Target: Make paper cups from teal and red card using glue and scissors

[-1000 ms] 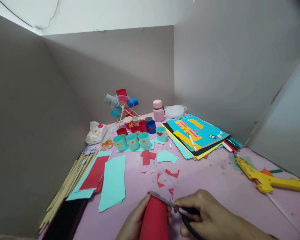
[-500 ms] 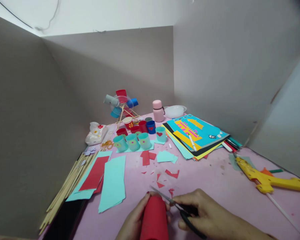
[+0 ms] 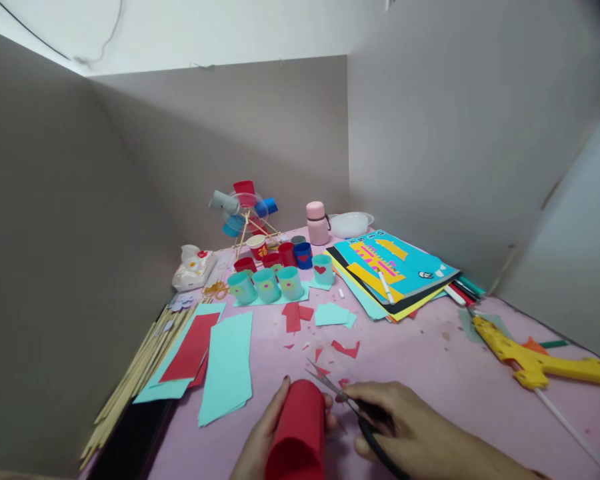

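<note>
A red paper tube (image 3: 300, 427) lies in my left hand (image 3: 265, 430), whose fingers wrap around it from the left and underneath. Its near end shows a round opening. My right hand (image 3: 397, 420) grips black-handled scissors (image 3: 373, 440). The scissor blades stand slightly apart and point up and left, just beyond the tube's far end. Small red paper scraps (image 3: 346, 348) lie on the pink table past the blades. Left of the tube are cut strips of mint paper (image 3: 227, 367) and a red paper strip (image 3: 193, 347).
Mint paper cups (image 3: 266, 285) stand at the back, near a wheel model (image 3: 245, 210) and a pink flask (image 3: 317, 223). Wooden sticks (image 3: 130, 387) lie along the left. At the right are a yellow glue gun (image 3: 545, 360) and a colourful book (image 3: 395, 263) on paper sheets.
The red tube has tipped, so its near opening now shows. The scissors have shifted slightly up, their blades further from the tube's end and a little more apart.
</note>
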Motion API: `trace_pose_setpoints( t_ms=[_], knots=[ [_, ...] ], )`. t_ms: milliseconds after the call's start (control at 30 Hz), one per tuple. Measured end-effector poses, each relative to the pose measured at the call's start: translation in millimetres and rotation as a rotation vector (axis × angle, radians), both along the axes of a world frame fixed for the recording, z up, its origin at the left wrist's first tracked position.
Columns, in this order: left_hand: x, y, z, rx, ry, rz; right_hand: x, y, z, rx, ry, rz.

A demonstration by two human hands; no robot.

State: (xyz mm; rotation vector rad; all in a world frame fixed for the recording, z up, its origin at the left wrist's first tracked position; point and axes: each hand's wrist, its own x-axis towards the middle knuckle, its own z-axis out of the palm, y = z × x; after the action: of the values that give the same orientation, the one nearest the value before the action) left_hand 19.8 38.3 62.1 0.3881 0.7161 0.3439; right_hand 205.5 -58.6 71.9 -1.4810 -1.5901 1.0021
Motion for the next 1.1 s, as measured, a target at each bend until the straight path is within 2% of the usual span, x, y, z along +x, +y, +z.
trace_pose_setpoints(
  t_ms=[233,367,467,533,767,933,1100],
  knots=[
    [5,-6,14.2,-0.076,-0.034,0.105,1,1,-2.1,0.012,0.053,-0.061],
    [12,-8,19.4,-0.170,-0.108,0.172,0,4,-8.1,-0.010,0.325,-0.061],
    [14,-10,15.6,-0.211,-0.157,0.258,-2,5,-16.6,-0.030,0.552,-0.057],
    [14,-11,10.3,-0.225,-0.162,0.285,-5,5,-20.0,-0.034,0.618,-0.082],
    [11,-10,-6.7,-0.151,-0.198,0.228,-9,5,-10.3,-0.083,0.644,-0.186],
    [9,-14,5.6,-0.018,-0.226,0.148,-2,10,-13.7,-0.114,0.726,-0.209],
    [8,-19,22.0,0.171,-0.103,0.185,2,11,-12.5,-0.168,0.797,-0.239]
  ],
)
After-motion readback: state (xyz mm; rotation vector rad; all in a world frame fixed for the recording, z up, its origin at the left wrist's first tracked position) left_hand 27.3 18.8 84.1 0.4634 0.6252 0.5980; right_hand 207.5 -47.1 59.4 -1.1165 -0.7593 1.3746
